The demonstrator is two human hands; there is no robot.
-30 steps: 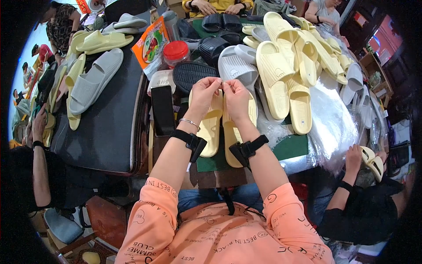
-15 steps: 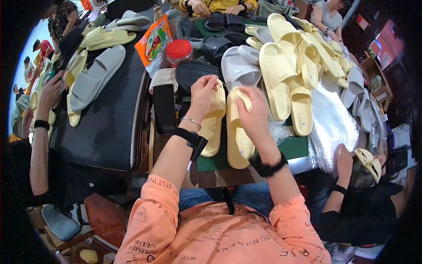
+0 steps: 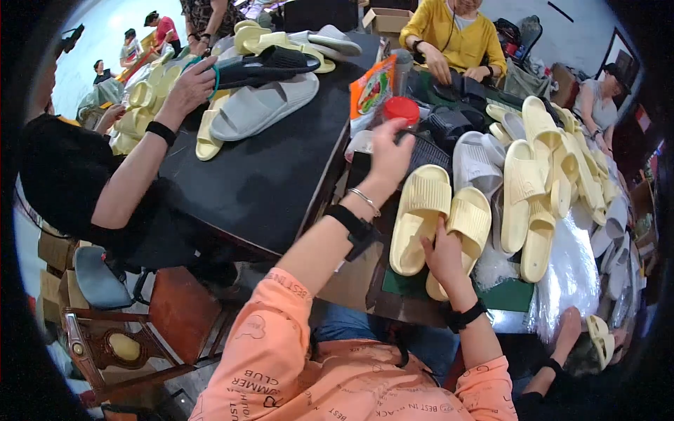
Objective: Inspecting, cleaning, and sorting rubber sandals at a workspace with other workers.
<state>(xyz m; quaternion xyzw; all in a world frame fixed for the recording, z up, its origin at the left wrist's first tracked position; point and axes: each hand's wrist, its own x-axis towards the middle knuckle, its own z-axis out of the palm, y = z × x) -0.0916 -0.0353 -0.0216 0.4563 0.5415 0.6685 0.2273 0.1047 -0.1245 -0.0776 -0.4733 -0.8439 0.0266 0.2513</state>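
My right hand (image 3: pixel 446 256) is closed on a pair of pale yellow slide slippers at the table's near edge. Its fingers press at the inner edges, between the left slipper (image 3: pixel 414 235) and the right slipper (image 3: pixel 472 217). Farther off, my left hand (image 3: pixel 392 158) is stretched over a black slipper (image 3: pixel 425 153), its thumb and fingers apart and a little blurred. Just beyond it stands a jar with a red lid (image 3: pixel 401 109). A dark phone (image 3: pixel 360 163) lies beside my left wrist, partly hidden.
More yellow slippers (image 3: pixel 521 175) are heaped on the right, by a grey slipper (image 3: pixel 477 165) and clear plastic bags (image 3: pixel 565 263). Left, a co-worker's hand (image 3: pixel 191 88) holds teal-handled scissors near grey slippers (image 3: pixel 263 109) on a black table (image 3: pixel 260 179). Another co-worker's hand (image 3: pixel 567 330) is at right.
The view has turned left, so the table appears farther right. My left hand has left the yellow pair and reached toward the black slipper. My right hand has moved between the two yellow slippers.
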